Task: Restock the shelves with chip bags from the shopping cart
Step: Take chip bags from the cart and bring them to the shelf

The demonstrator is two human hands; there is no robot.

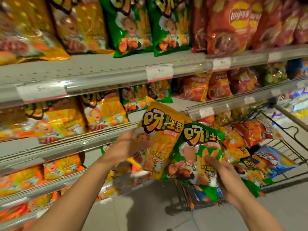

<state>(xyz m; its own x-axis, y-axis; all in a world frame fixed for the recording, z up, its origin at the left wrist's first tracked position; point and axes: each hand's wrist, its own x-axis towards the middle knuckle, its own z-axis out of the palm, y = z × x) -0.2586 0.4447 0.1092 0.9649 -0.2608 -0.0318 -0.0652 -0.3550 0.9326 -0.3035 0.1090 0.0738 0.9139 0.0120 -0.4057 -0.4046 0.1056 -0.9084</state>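
My left hand (128,147) grips a yellow chip bag (160,130) by its left edge, thumb on the front. The bag is upright in the air in front of the middle shelf. My right hand (223,174) holds a green chip bag (195,152) from its right side, thumb pressed on the front. The green bag overlaps the yellow bag's lower right corner. Both bags hang above the near end of the shopping cart (286,130), which stands at the right and holds several more bags in orange, red, blue and green.
Grey shelves (100,75) run from left to right, stocked with yellow, green and red chip bags. The second shelf has a bare stretch (181,102) just behind the yellow bag. Grey tiled floor (141,205) lies below.
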